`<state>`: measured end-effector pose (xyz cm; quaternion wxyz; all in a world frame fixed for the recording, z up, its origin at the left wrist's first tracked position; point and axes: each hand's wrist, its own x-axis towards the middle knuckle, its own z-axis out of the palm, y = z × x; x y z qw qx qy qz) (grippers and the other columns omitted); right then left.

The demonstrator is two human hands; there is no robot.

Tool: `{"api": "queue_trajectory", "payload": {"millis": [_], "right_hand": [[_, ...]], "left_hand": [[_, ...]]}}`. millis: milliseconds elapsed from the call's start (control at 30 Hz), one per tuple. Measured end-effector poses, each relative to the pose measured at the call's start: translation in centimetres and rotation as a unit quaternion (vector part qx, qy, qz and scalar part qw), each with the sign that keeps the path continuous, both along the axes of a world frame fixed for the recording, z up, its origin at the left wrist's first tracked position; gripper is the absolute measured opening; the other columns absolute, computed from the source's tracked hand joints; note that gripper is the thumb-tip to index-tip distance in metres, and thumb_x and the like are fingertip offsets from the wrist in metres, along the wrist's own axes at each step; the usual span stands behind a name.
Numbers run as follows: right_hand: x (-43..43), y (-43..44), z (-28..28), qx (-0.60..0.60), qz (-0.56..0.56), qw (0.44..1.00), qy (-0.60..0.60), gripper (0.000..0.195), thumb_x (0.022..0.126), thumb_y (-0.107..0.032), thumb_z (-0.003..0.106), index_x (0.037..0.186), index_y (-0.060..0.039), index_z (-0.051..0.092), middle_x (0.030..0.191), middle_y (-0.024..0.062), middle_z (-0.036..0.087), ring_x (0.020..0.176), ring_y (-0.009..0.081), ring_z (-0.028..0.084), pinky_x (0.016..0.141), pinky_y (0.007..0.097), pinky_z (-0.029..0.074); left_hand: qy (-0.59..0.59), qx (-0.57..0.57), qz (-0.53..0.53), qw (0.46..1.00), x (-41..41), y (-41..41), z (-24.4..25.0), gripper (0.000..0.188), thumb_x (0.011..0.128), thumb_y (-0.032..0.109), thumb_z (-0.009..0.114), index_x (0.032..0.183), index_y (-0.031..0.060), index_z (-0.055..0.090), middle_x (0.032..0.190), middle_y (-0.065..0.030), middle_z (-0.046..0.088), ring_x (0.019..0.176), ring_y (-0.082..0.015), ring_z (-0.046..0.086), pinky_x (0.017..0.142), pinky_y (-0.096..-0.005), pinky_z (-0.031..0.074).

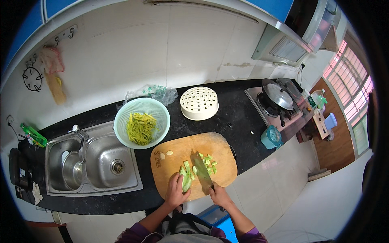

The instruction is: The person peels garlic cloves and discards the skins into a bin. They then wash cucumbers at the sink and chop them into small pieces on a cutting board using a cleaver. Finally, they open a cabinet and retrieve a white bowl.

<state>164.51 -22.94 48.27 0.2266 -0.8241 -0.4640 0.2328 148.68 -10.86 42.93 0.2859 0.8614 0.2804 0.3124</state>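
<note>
A wooden cutting board [170,179] lies on the black counter in front of me. My left hand [177,189] rests on lengths of a pale green vegetable [186,179] at the board's lower middle, fingers bent over them. My right hand [219,196] grips the handle of a kitchen cleaver [204,174], its blade on the board just right of those lengths. Small cut green pieces [209,162] lie on the blade's right side. Two pale slices [169,152], perhaps garlic, sit at the board's upper left. The cleaver's lower edge is hard to make out.
A pale green colander [165,133] with yellow-green strips stands behind the board, beside a plastic bag [165,94]. A perforated cream steamer basket [199,114] is upside down further right. The double steel sink [106,152] is at left; a lidded wok [278,95] and teal container [271,138] are at right.
</note>
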Motion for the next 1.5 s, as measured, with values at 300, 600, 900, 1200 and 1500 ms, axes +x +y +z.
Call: {"api": "queue_trajectory", "payload": {"millis": [300,600,900,1200,1500], "right_hand": [[-2.7,0.2,4.6,-0.053,0.015,0.998,0.007,0.025,0.081,-0.018,0.050,0.098,0.0003,0.047,0.066,0.0251,0.056,0.064,0.0424,0.056,0.058,0.0479,0.046],[-2.5,-0.2,4.3,-0.079,0.045,0.996,0.019,0.033,0.081,-0.019,0.048,0.108,0.0000,0.045,0.066,0.0261,0.056,0.065,0.0447,0.055,0.060,0.0495,0.045],[-3.4,-0.2,5.5,-0.026,0.037,0.999,0.005,0.023,0.080,-0.019,0.050,0.094,-0.0007,0.046,0.059,0.0252,0.055,0.056,0.0434,0.054,0.053,0.0504,0.045],[-2.3,-0.9,4.0,-0.048,-0.050,0.997,-0.020,0.021,0.082,-0.017,0.050,0.092,0.0013,0.047,0.060,0.0251,0.054,0.058,0.0421,0.055,0.053,0.0486,0.045],[-4.1,-0.9,4.4,-0.039,0.028,0.999,0.000,0.020,0.081,-0.019,0.049,0.085,-0.0002,0.045,0.058,0.0247,0.055,0.054,0.0420,0.055,0.051,0.0498,0.045]], "left_hand": [[0.006,0.006,-0.004,1.000,-0.7,-0.3,-0.1,0.059,0.068,0.021,0.067,0.115,-0.0038,0.042,0.117,-0.0236,0.036,0.109,-0.0392,0.038,0.092,-0.0452,0.033],[0.021,-0.002,-0.002,1.000,-0.5,-0.3,0.0,0.055,0.069,0.022,0.065,0.113,-0.0031,0.044,0.116,-0.0209,0.039,0.106,-0.0365,0.040,0.091,-0.0423,0.034],[0.006,-0.012,0.006,1.000,-0.5,-0.3,-0.2,0.055,0.068,0.021,0.064,0.114,-0.0022,0.045,0.118,-0.0207,0.039,0.107,-0.0369,0.040,0.091,-0.0417,0.035],[0.021,-0.011,0.000,1.000,-0.5,-0.3,0.0,0.055,0.068,0.021,0.064,0.114,-0.0029,0.044,0.118,-0.0207,0.039,0.106,-0.0366,0.040,0.090,-0.0422,0.035],[0.018,-0.010,0.001,1.000,-0.5,-0.3,0.1,0.056,0.068,0.022,0.065,0.114,-0.0022,0.044,0.117,-0.0200,0.040,0.103,-0.0359,0.043,0.089,-0.0416,0.036]]}}
